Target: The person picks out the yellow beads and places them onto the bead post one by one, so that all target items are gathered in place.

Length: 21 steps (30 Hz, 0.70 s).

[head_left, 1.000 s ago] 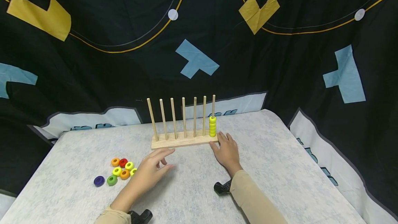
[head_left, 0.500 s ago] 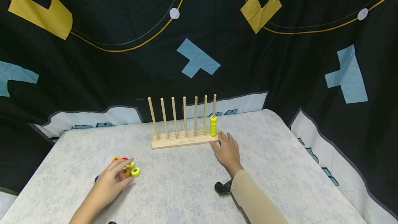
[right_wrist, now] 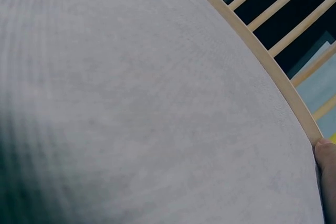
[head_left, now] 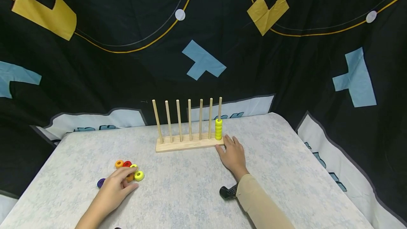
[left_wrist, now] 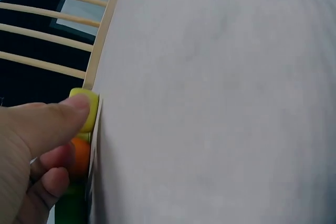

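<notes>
My left hand (head_left: 111, 189) reaches over a small cluster of ring beads, thumb and index finger apart around the near ones. Around its fingertips are a yellow bead (head_left: 139, 176) and an orange bead (head_left: 129, 178). In the left wrist view the thumb overlaps a yellow bead (left_wrist: 90, 116), with a green bead (left_wrist: 71, 205) lower down. A wooden peg rack (head_left: 187, 145) stands upright at the back, several yellow beads (head_left: 218, 130) stacked on its rightmost peg. My right hand (head_left: 233, 155) rests on the table, its thumb and fingertips touching the rack's right end.
A red bead (head_left: 127, 164) and another orange bead (head_left: 119, 164) lie just beyond the left hand. A purple bead (head_left: 101, 182) sits to its left. Behind the pale cloth-covered table (head_left: 190, 190) hangs a black patterned curtain (head_left: 133, 77).
My left hand has moved left from in front of the rack to the loose beads, then lowered slightly among them. The right hand has stayed at the rack's end.
</notes>
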Motion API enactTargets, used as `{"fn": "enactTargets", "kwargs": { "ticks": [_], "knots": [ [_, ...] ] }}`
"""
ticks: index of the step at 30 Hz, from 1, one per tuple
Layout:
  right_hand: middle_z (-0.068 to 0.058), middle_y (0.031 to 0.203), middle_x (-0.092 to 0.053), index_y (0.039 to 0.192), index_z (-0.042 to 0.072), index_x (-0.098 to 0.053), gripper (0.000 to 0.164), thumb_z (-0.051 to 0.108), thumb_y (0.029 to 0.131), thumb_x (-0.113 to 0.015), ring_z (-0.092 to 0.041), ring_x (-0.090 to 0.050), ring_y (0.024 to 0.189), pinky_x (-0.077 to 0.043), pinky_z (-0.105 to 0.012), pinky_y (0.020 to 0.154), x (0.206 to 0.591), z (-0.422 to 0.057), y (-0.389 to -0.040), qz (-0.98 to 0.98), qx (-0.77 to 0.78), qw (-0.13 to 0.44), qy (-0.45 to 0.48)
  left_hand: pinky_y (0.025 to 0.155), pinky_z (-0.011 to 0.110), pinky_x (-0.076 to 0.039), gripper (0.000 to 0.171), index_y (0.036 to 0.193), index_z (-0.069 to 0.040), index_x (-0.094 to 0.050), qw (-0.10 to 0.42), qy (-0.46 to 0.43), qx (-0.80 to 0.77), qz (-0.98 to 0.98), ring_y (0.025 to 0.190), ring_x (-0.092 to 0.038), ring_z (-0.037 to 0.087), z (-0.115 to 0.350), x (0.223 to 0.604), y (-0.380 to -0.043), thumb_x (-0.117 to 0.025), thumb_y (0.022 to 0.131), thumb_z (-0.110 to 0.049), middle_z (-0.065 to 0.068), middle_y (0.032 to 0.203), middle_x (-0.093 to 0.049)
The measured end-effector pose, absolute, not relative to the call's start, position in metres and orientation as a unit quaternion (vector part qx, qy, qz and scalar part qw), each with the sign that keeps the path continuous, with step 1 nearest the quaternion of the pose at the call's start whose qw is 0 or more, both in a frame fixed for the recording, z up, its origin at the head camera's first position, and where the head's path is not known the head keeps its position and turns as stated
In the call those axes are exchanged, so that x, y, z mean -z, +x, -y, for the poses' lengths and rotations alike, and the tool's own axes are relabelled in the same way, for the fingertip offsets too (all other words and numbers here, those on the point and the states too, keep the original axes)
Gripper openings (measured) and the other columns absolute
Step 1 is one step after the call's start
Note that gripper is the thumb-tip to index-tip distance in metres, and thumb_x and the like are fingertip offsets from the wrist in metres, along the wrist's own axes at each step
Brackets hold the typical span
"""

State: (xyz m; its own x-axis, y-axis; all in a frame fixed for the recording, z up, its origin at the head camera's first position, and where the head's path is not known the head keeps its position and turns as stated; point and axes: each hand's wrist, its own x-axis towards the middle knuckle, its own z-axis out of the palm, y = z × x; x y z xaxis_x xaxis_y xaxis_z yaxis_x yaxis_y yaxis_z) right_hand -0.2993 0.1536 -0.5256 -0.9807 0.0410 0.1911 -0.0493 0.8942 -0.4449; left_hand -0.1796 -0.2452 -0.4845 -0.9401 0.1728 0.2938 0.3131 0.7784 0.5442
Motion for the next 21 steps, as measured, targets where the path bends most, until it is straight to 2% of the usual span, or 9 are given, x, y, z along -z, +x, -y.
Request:
{"fn": "enactTargets", "kwargs": {
  "ticks": [5,21],
  "knots": [
    [-0.006,0.158,-0.040,0.151,0.012,-0.042,0.065,0.051,0.100,-0.050,-0.035,-0.029,0.150,-0.025,-0.055,0.122,0.525,-0.153,-0.298,0.967,-0.232,0.106,0.004,0.058,0.019,-0.045,0.049,0.129,-0.005,-0.064,0.110,-0.118,0.281,0.946,0.063,-0.045,-0.003,0.241,0.484,-0.183,-0.079,0.083,-0.014,0.010,0.122,-0.064],
    [-0.005,0.158,-0.040,0.151,0.012,-0.043,0.065,0.052,0.100,-0.050,-0.034,-0.029,0.150,-0.026,-0.056,0.122,0.525,-0.154,-0.299,0.968,-0.230,0.102,0.001,0.059,0.020,-0.040,0.037,0.117,-0.011,-0.071,0.109,-0.112,0.264,0.952,0.065,-0.042,-0.003,0.232,0.484,-0.187,-0.081,0.081,-0.014,0.001,0.105,-0.067]
  ]
}}
